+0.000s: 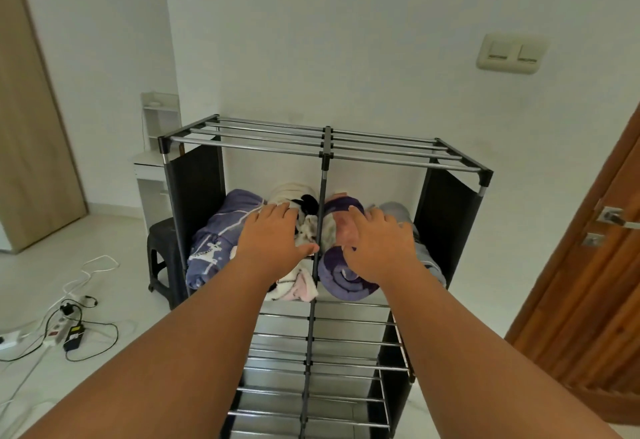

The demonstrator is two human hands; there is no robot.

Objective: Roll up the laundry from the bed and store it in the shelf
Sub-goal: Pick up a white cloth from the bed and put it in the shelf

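Storing step, near its end by the look of it. Black-framed shelf of steel tubes with dark fabric sides (263,143); four rolls sit side by side on its upper tier.

- Left of the centre post: lavender roll with white giraffe print (211,241), then cream, black and pink roll (298,286).
- Right of the post: purple fleece roll (346,279), then grey-blue roll (429,262).
- Left hand (273,236) flat, fingers straight, pressing where lavender meets cream.
- Right hand (379,242) flat, fingers spread, on the purple roll.
- Long axes run front to back; spiral ends face the person.

Next, likely: seat the rolls deeper, pushing evenly so none unwinds, then lift both hands away.
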